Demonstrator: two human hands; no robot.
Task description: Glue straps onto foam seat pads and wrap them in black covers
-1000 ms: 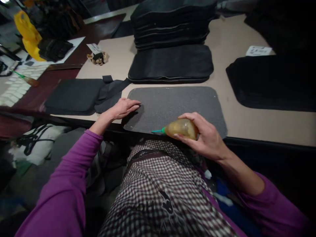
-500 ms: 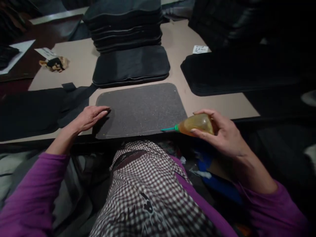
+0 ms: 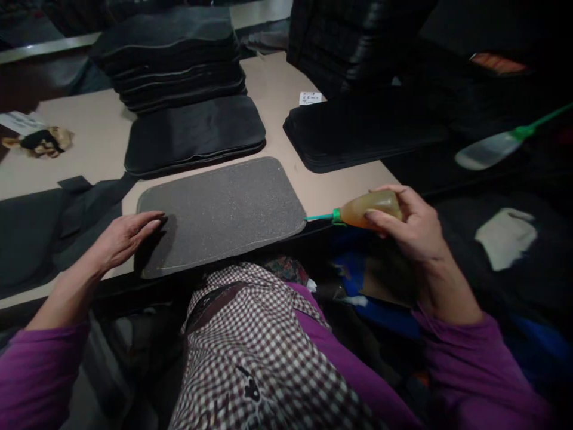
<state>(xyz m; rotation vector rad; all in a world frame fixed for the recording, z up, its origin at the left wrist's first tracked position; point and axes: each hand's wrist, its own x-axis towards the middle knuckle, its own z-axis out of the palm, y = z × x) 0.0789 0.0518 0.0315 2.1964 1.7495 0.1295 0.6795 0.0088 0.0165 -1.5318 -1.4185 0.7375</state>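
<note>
So the right hand [image 3: 418, 224] has its thumb and fingers wrapped around a squeeze bottle [image 3: 367, 209] of yellowish-brown liquid, tipped over sideways, with its thin green nozzle [image 3: 319, 217] pointing left and the tip right at the near right corner of a grey panel [image 3: 224, 206]. That panel's lying flat at the front of the table [image 3: 349, 185], rounded corners, pale line running along its near edge. Left hand [image 3: 128, 236] is down at the panel's left end, fingers stretched out pretty straight and close together, not gripping anything that I can see; can't say for sure how firmly they're pressing, if at all. Just behind the panel there's a low pile of black pads [image 3: 197, 134], then a taller dark stack [image 3: 179, 63] behind that. Over to the right is another black pile [image 3: 353, 131] with a small white label [image 3: 310, 98] by its far edge, and further right a second bottle [image 3: 486, 149], clear-ish with a green nozzle. Some black fabric [image 3: 27, 233] lies left of the panel.
</note>
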